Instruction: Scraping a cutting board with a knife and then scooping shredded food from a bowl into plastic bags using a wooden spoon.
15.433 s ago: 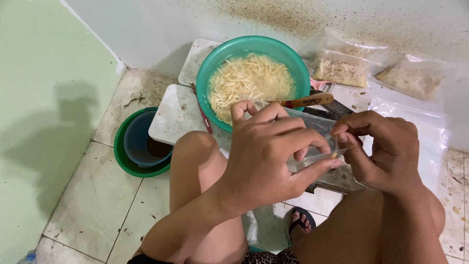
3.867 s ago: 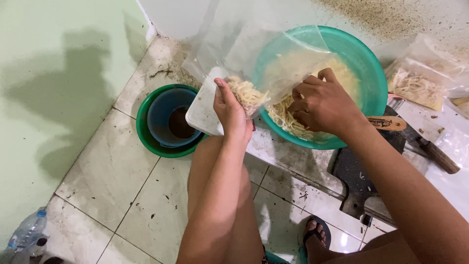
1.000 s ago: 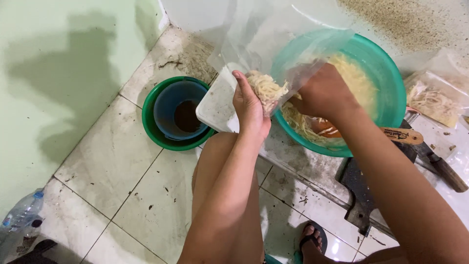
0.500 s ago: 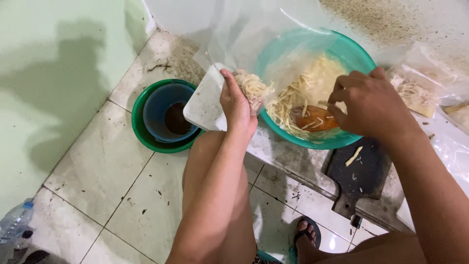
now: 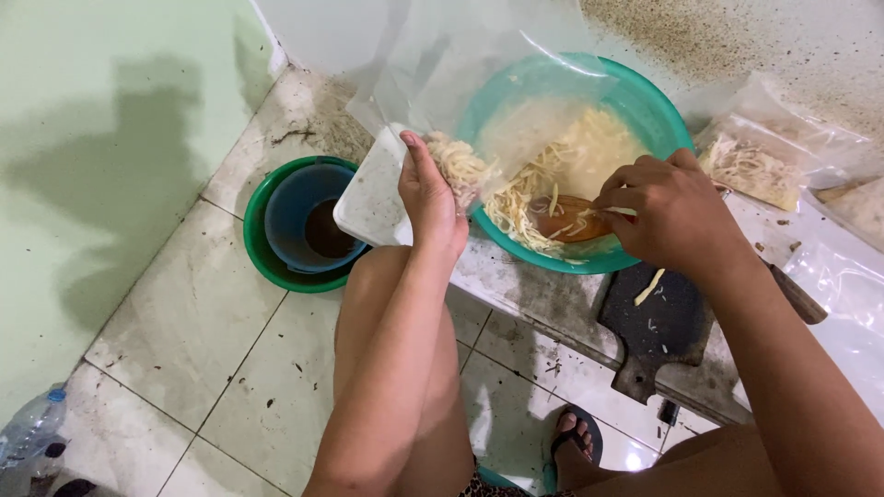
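My left hand [image 5: 430, 196] grips the edge of a clear plastic bag [image 5: 460, 83], holding it open and upright over the teal bowl's rim; some pale shredded strips [image 5: 458, 166] sit in the bag by my palm. The teal bowl [image 5: 654, 101] holds more pale shredded strips [image 5: 589, 147]. My right hand [image 5: 668, 210] is over the bowl's near side, shut on a brown wooden spoon [image 5: 562, 221] that lies among the strips.
A green basin with a blue bowl inside [image 5: 299, 225] stands left on the tiled floor. A dark cutting board [image 5: 658, 336] lies below the bowl. Filled clear bags [image 5: 750, 170] lie at right. A plastic bottle [image 5: 28, 428] is bottom left. My sandalled foot [image 5: 575, 442] is below.
My right hand has drawn back from the bag's mouth to the bowl's near side and taken the wooden spoon. The left hand keeps holding the bag open.
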